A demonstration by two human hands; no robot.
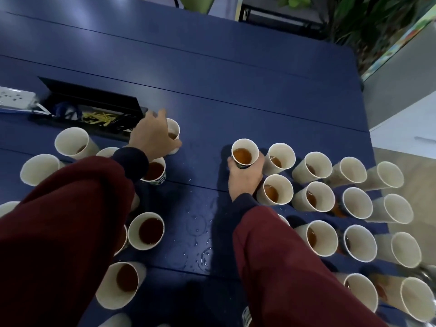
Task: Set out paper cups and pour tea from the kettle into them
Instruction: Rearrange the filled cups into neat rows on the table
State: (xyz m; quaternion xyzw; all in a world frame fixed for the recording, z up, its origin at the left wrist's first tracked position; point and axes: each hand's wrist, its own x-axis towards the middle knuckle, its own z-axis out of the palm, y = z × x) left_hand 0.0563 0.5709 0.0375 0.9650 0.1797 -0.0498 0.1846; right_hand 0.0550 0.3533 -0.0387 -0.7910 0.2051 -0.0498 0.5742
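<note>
Paper cups (316, 168): set out in two clusters on the dark blue table (236, 90), a loose group to the left and a denser grid to the right. Mostly holding amber tea; a few at the far right too shadowed to tell. Between the clusters, wet rings and droplets (200, 234) on the tabletop.

Right hand (245, 178): wrapped round the lower wall of a filled cup (245, 153) at the far left corner of the right grid, thumb on one side, fingers on the other. Left hand (153, 134): curled round the side of a far cup (174, 128), gripping it just beside the open cable box (94, 109) sunk into the table. Lifted or resting on the table: cannot tell for either.

Handling, as a judgement: light, thin-walled, easily dented. Soft under a squeeze, so likely to bulge and slop tea if pinched near the rim. Better taken low on the wall, stiffened there by base and liquid, with an even, gentle grip, and kept upright. Probably slippery where wet. Packed close enough on the right to be tipped by a dark red sleeve (70, 220) brushing past.
</note>
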